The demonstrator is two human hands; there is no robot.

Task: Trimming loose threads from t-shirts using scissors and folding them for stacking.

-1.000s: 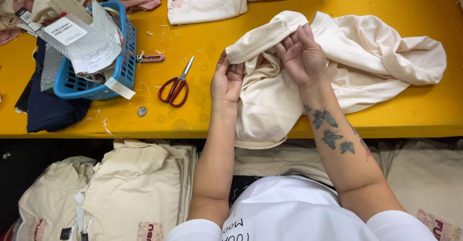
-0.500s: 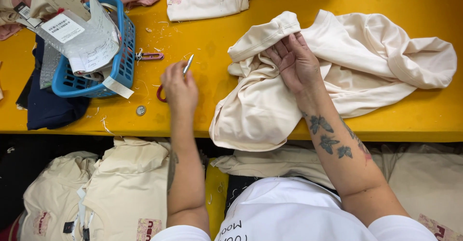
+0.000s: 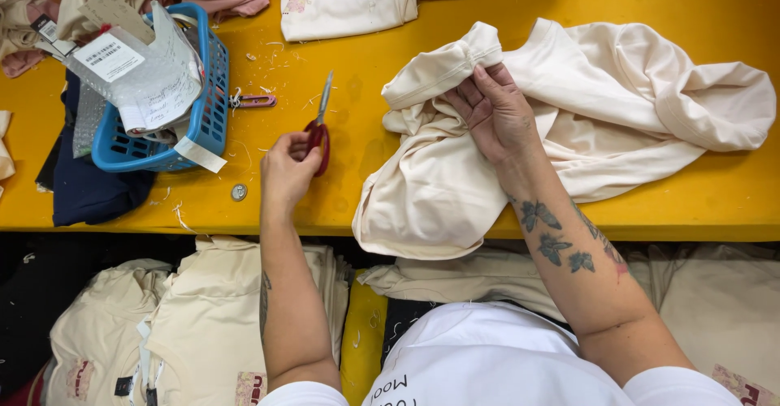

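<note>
Left hand (image 3: 286,172) has left the cream garment (image 3: 569,122) and now has fingers curled around the red-handled scissors (image 3: 318,130) on the yellow surface (image 3: 715,203); right hand (image 3: 494,114) keeps pinching a fabric fold, so cutting looks next.

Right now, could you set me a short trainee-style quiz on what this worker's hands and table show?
1. True or false: the left hand is on the red-handled scissors.
2. What does the right hand grip? A) blue basket B) cream garment C) dark cloth
3. Which container stands at the left of the yellow table?

Key:
1. True; its fingers are at the handles.
2. B, the cream garment, by a bunched fold.
3. The blue plastic basket, filled with papers and tags.
</note>
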